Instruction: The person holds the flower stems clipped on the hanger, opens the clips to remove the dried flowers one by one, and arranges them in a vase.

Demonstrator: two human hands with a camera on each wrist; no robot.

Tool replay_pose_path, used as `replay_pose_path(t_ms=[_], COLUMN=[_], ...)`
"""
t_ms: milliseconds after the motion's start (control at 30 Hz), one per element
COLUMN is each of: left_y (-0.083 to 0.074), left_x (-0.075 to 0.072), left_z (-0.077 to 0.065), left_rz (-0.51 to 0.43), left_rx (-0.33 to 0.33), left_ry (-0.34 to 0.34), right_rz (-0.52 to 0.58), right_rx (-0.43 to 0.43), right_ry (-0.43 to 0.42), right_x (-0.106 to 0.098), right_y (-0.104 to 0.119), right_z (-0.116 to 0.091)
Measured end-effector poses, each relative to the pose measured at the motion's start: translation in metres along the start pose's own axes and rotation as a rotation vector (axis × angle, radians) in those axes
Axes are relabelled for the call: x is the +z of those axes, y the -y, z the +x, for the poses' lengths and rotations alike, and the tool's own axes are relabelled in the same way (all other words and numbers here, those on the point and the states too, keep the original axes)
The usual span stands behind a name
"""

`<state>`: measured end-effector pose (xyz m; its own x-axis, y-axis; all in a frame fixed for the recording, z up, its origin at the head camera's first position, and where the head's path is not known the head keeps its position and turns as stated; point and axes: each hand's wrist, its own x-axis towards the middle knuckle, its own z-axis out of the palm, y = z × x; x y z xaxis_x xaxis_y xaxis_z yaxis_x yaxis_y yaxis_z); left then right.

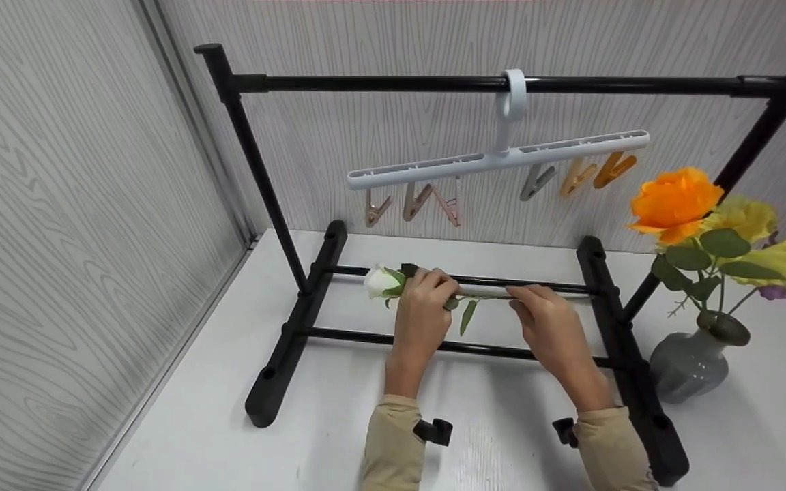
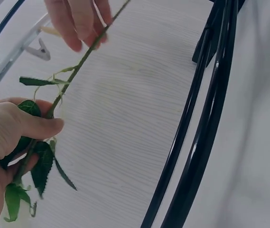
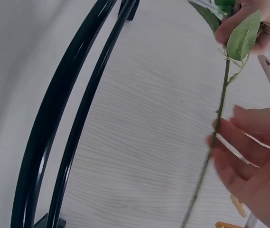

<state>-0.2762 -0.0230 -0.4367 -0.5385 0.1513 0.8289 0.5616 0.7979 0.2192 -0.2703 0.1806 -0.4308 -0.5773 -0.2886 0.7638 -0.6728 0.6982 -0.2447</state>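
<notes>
A white artificial rose (image 1: 381, 281) with green leaves and a long stem (image 3: 223, 90) lies crosswise between my hands, above the lower bars of the black rack. My left hand (image 1: 421, 310) grips the stem just below the flower head, thumb and fingers around it among the leaves (image 2: 42, 166). Farther along, my right hand (image 1: 553, 327) touches the stem with its fingertips. In the right wrist view the thumb of that hand (image 3: 260, 147) stands apart from the stem and the fingers look relaxed. The flower head is outside both wrist views.
The black rack (image 1: 393, 83) stands on a white table (image 1: 338, 423). From its top bar hangs a pale clip hanger (image 1: 434, 169) with several clothespins (image 1: 417, 201). A grey vase (image 1: 690, 368) of orange, yellow and purple flowers stands at the right. Grained panels (image 1: 79, 204) rise behind and left.
</notes>
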Motion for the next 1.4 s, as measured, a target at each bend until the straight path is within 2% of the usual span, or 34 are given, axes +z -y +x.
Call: replay_pose_path(t_ms=[200, 333, 600, 767, 900, 1133, 1400], left_y=[-0.007, -0.010, -0.012, -0.008, -0.009, -0.011, -0.012], left_x=[0.006, 0.009, 0.012, 0.014, 0.014, 0.011, 0.011], left_z=[0.000, 0.000, 0.000, -0.002, -0.002, -0.002, -0.002], left_rz=[0.062, 0.074, 0.046, 0.024, 0.038, 0.037, -0.007], left_rx=[0.080, 0.109, 0.136, 0.127, 0.105, 0.077, 0.099], left_ry=[-0.056, -0.057, -0.036, -0.024, 0.005, 0.106, 0.103], right_rz=[-0.107, -0.073, -0.008, 0.016, 0.000, -0.038, -0.057], right_rx=[-0.016, -0.006, 0.065, 0.100, 0.080, 0.056, 0.051], right_ry=[0.076, 0.139, 0.333, 0.423, 0.398, 0.340, 0.275], right_x=[-0.001, -0.003, -0.011, -0.018, -0.022, -0.028, -0.036], right_y=[0.001, 0.000, -0.001, -0.003, -0.004, -0.008, -0.014], right_z=[-0.001, -0.001, 0.000, 0.001, 0.001, 0.000, -0.002])
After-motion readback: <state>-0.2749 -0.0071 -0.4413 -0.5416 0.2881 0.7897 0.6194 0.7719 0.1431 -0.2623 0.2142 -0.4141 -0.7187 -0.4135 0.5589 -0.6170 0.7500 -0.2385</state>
